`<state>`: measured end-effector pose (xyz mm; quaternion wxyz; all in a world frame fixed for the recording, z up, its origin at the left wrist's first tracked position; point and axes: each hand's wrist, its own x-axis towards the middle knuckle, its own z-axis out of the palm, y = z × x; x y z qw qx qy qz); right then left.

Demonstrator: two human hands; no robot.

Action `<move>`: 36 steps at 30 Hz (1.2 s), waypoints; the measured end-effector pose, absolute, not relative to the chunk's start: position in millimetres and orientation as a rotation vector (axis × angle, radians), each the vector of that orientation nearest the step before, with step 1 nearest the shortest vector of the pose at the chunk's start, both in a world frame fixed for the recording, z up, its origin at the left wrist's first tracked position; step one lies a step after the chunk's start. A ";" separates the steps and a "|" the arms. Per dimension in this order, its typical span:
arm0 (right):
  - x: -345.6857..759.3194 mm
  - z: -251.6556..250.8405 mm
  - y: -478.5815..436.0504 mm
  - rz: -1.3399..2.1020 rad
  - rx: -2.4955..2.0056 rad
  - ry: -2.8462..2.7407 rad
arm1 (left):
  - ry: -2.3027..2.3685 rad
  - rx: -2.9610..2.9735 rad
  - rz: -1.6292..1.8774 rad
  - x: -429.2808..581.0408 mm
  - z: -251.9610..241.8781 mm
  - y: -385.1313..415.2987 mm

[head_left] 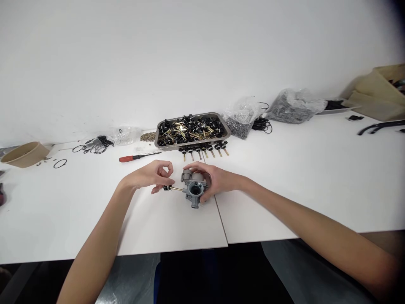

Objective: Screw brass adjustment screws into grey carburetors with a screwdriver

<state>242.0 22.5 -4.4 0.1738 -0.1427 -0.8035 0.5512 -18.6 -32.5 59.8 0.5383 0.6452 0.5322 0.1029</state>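
A grey metal carburetor (192, 190) is on the white table, its round bore facing me. My right hand (212, 179) is wrapped round its right side, fingers over the top and thumb low near the bore. From the left side of the body sticks out a thin brass-coloured rod with a black knob (167, 187), in line with a small port. My left hand (158, 177) pinches that black knob between thumb and fingers, the other fingers curled. How deep the rod sits inside the port cannot be seen.
A metal tray (193, 145) full of black-headed brass rods stands behind, with several similar rods (204, 151) lined up before it. A red-handled screwdriver (133, 158) lies left. Plastic bags (242, 120), black rings (60, 163) and a tan bowl (24, 155) lie farther out.
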 end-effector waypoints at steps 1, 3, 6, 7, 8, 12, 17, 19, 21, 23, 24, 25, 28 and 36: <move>242.1 -4.5 22.7 1.562 -0.403 -2.277 | 1.269 1.537 0.246 -18.4 60.1 -32.7; 242.1 -4.6 22.7 1.562 -0.403 -2.274 | 1.273 1.542 0.250 -18.0 60.7 -33.3; 242.3 -4.5 22.4 1.587 -0.412 -2.270 | 1.280 1.545 0.265 -17.7 60.9 -33.7; 242.3 -4.6 22.4 1.596 -0.413 -2.268 | 1.282 1.546 0.269 -17.8 60.8 -33.7; 242.3 -4.7 22.4 1.599 -0.411 -2.267 | 1.284 1.548 0.271 -17.8 60.7 -33.7; 242.0 -5.7 22.9 1.568 -0.409 -2.279 | 1.299 1.548 0.257 -17.3 60.8 -34.1; 240.2 -5.4 22.9 1.569 -0.412 -2.276 | 1.289 1.548 0.253 -6.5 62.9 -38.9; 239.5 -5.5 22.7 1.583 -0.406 -2.264 | 1.263 1.530 0.290 0.6 63.0 -41.3; 239.2 -6.5 23.0 1.590 -0.411 -2.257 | 1.209 1.492 0.324 6.5 62.9 -43.1; 239.5 -8.2 24.0 1.584 -0.427 -2.260 | 1.148 1.469 0.336 9.1 63.1 -43.8; 239.8 -9.2 24.6 1.574 -0.438 -2.263 | 1.120 1.466 0.337 9.2 63.5 -43.8; 240.1 -10.0 25.3 1.562 -0.449 -2.266 | 1.097 1.466 0.341 8.6 64.0 -43.7; 240.8 -11.0 26.3 1.534 -0.477 -2.270 | 1.059 1.466 0.352 5.4 65.2 -42.4; 240.3 -5.4 23.5 1.506 -0.500 -2.286 | 1.110 1.504 0.322 -4.0 60.5 -34.1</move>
